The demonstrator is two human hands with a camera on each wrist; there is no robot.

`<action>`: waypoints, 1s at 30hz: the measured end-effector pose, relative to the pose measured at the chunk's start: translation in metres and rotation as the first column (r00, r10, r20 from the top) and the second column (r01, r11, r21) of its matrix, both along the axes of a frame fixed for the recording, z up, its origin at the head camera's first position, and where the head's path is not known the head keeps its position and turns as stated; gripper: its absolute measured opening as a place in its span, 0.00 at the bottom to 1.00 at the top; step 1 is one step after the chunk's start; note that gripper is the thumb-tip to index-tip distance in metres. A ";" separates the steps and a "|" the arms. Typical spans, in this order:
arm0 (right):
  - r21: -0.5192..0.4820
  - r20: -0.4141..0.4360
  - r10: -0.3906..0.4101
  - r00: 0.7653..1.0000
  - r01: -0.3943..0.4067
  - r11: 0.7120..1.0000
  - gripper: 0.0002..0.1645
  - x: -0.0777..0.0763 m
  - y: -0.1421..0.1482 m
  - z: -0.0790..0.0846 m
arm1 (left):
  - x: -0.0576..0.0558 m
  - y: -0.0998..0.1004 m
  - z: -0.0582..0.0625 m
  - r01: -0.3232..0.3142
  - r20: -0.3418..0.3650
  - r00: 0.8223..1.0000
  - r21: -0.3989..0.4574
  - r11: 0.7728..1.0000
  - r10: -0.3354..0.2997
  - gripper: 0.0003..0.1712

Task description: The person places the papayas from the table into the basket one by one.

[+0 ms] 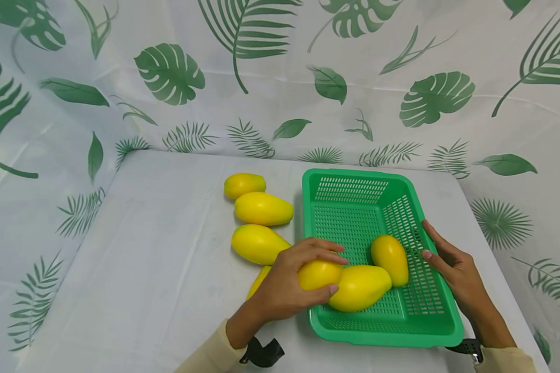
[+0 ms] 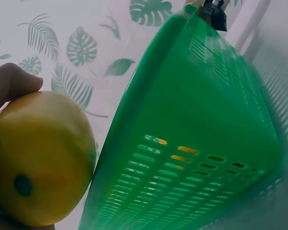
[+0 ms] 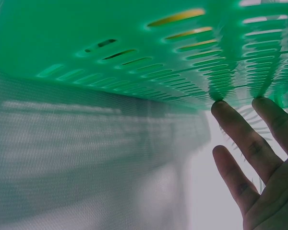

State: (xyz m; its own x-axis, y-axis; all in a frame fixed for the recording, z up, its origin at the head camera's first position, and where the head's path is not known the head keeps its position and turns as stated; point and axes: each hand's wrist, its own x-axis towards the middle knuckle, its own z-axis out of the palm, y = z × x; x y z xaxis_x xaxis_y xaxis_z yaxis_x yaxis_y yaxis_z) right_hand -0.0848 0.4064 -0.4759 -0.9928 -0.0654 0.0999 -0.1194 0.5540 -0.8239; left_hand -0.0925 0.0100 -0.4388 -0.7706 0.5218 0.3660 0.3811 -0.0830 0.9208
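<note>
My left hand (image 1: 284, 282) grips a yellow mango (image 1: 319, 274) over the left rim of a green plastic basket (image 1: 387, 339). In the left wrist view this mango (image 2: 43, 158) shows a dark stem spot, and its side meets or overlaps the basket's outer edge. Inside the basket lie two mangoes: one (image 1: 361, 290) beside the held one, another (image 1: 389, 259) near the right wall. My right hand (image 1: 457, 274) holds the basket's right rim with its thumb over the edge. In the right wrist view, fingertips (image 3: 221, 106) touch the slotted outer wall.
Left of the basket stand several mangoes in a column: one at the back (image 1: 245, 185), then another (image 1: 263, 209), a third (image 1: 256, 243), and one (image 1: 259, 282) partly hidden by my left wrist. A white cloth (image 1: 168, 259) covers the table; leaf-printed sheets (image 1: 270, 67) hang around it.
</note>
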 end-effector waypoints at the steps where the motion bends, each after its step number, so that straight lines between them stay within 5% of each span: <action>1: -0.003 0.001 0.002 1.000 -0.002 1.000 0.40 0.000 0.000 0.000 | 0.000 0.000 0.000 0.000 0.002 1.000 0.000 1.000 0.000 0.21; 8: -0.018 0.007 0.001 1.000 0.000 1.000 0.40 0.000 0.000 -0.001 | 0.002 0.005 0.000 0.027 0.057 0.998 0.000 1.000 -0.027 0.23; 30: -0.001 0.038 -0.024 0.999 0.024 1.000 0.40 -0.001 0.000 0.000 | 0.004 0.016 -0.001 0.077 0.036 0.996 -0.002 0.997 -0.077 0.23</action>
